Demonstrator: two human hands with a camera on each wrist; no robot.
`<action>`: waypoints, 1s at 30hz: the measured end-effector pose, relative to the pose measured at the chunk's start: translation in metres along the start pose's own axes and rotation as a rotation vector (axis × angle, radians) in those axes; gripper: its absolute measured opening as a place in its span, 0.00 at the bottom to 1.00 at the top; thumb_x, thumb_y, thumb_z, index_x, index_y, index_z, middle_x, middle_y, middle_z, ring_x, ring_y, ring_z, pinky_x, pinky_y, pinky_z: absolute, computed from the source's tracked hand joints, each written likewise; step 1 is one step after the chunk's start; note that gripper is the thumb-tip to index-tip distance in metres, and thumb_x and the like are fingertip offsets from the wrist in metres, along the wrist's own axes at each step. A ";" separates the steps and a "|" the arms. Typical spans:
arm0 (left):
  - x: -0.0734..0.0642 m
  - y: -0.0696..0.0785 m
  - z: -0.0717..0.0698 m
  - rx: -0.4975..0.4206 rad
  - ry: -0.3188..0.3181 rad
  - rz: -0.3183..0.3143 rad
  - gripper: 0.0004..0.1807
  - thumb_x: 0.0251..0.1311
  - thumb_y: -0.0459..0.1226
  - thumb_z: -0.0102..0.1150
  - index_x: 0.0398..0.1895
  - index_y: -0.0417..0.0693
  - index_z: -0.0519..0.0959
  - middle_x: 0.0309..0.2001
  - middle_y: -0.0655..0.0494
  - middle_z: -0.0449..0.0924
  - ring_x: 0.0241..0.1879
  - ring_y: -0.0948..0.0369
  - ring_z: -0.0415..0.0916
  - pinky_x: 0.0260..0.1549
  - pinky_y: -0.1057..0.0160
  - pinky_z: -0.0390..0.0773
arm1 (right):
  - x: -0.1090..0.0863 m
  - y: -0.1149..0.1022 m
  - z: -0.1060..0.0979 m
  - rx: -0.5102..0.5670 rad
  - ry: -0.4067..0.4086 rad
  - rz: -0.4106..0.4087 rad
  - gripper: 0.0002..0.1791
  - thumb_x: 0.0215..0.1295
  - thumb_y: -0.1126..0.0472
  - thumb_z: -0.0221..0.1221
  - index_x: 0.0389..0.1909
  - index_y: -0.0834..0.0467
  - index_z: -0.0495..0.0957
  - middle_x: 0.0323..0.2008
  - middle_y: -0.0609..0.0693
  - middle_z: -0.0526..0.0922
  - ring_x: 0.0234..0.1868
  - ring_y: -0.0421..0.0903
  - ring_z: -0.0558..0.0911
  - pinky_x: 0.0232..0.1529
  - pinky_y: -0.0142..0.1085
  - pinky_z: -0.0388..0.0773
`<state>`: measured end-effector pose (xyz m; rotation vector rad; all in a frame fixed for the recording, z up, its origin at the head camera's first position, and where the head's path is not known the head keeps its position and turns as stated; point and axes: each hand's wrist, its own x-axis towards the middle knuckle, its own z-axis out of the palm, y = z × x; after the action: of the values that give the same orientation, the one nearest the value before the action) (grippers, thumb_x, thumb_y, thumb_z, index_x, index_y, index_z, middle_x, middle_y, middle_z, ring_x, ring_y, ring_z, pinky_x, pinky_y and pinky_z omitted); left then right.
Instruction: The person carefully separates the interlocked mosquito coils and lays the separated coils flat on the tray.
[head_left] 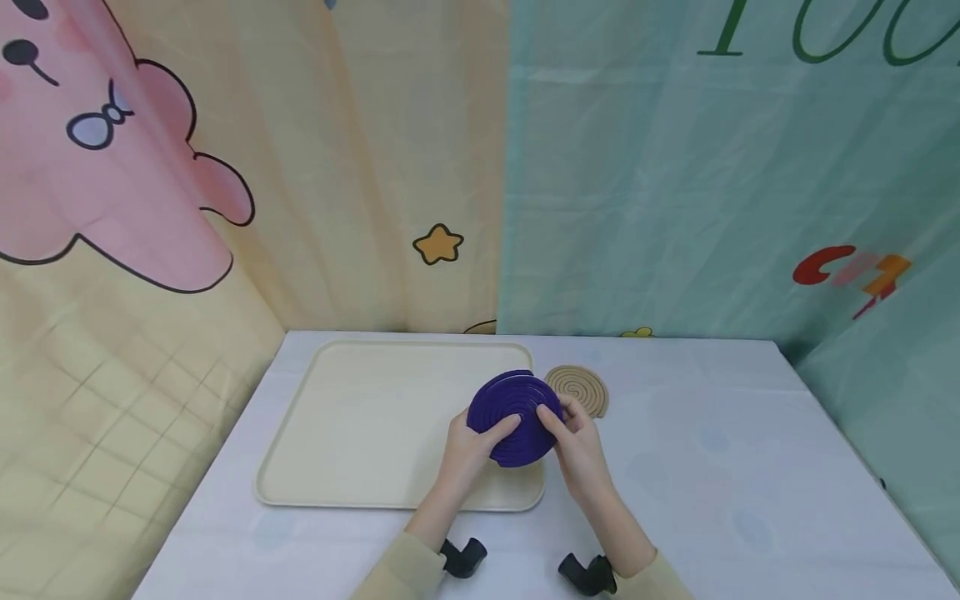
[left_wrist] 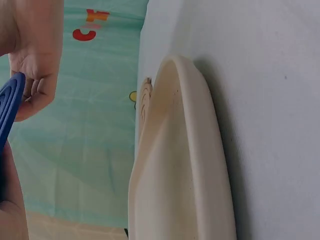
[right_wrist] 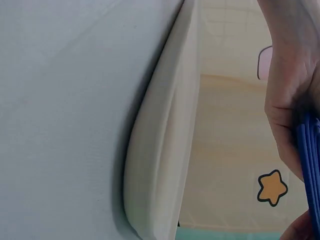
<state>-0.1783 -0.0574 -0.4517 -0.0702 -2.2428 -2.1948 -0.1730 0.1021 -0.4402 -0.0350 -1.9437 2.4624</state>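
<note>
Both hands hold a dark blue round coaster with spiral ridges [head_left: 517, 446] above the right part of a cream tray [head_left: 360, 433]. The left hand [head_left: 470, 450] grips its left side, thumb on the ridged face. At its right side the right hand [head_left: 577, 446] pinches it, thumb on the face and fingers behind. More than one blue layer shows at the edge in the right wrist view, where the blue coaster [right_wrist: 311, 170] is seen edge-on. A tan spiral coaster [head_left: 577, 385] lies on the table just right of the tray, partly behind the right hand.
A white-covered table [head_left: 720, 467] extends right of the tray. Printed curtains [head_left: 645, 183] hang behind and at both sides. Each wrist carries a black camera mount, such as the left mount [head_left: 463, 558].
</note>
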 end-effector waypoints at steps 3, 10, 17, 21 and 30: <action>-0.004 0.003 -0.007 0.063 -0.040 0.030 0.30 0.55 0.47 0.70 0.57 0.42 0.78 0.52 0.45 0.83 0.53 0.50 0.81 0.55 0.52 0.80 | -0.001 -0.005 0.002 -0.082 0.021 -0.058 0.13 0.69 0.65 0.57 0.51 0.64 0.71 0.43 0.42 0.79 0.46 0.37 0.79 0.50 0.25 0.78; -0.013 0.014 -0.015 0.239 -0.114 0.076 0.25 0.54 0.47 0.71 0.53 0.44 0.81 0.48 0.47 0.85 0.49 0.50 0.83 0.49 0.53 0.83 | -0.005 -0.018 0.001 -0.346 0.045 -0.318 0.12 0.64 0.66 0.63 0.48 0.63 0.80 0.40 0.45 0.79 0.43 0.35 0.76 0.46 0.23 0.76; -0.015 0.013 -0.019 0.225 -0.005 0.093 0.21 0.52 0.45 0.73 0.47 0.45 0.81 0.44 0.50 0.86 0.46 0.54 0.82 0.48 0.54 0.82 | -0.011 -0.013 0.002 -0.469 0.107 -0.453 0.07 0.60 0.69 0.66 0.38 0.62 0.80 0.36 0.52 0.80 0.39 0.34 0.75 0.41 0.24 0.75; -0.015 0.008 -0.019 0.139 0.102 0.073 0.22 0.51 0.44 0.74 0.49 0.46 0.81 0.44 0.50 0.86 0.47 0.56 0.81 0.51 0.56 0.80 | -0.010 -0.006 0.003 -0.498 0.155 -0.395 0.09 0.57 0.69 0.68 0.35 0.62 0.77 0.34 0.50 0.78 0.36 0.34 0.74 0.37 0.24 0.75; -0.016 0.004 -0.019 0.066 0.183 0.069 0.19 0.48 0.41 0.76 0.42 0.45 0.82 0.38 0.51 0.86 0.39 0.63 0.80 0.44 0.67 0.80 | -0.013 -0.005 0.003 -0.635 0.089 -0.306 0.09 0.59 0.69 0.65 0.33 0.61 0.73 0.28 0.46 0.73 0.31 0.34 0.72 0.33 0.25 0.73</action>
<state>-0.1628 -0.0767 -0.4481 0.0504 -2.1772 -2.0021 -0.1600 0.1006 -0.4345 0.1373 -2.3836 1.5650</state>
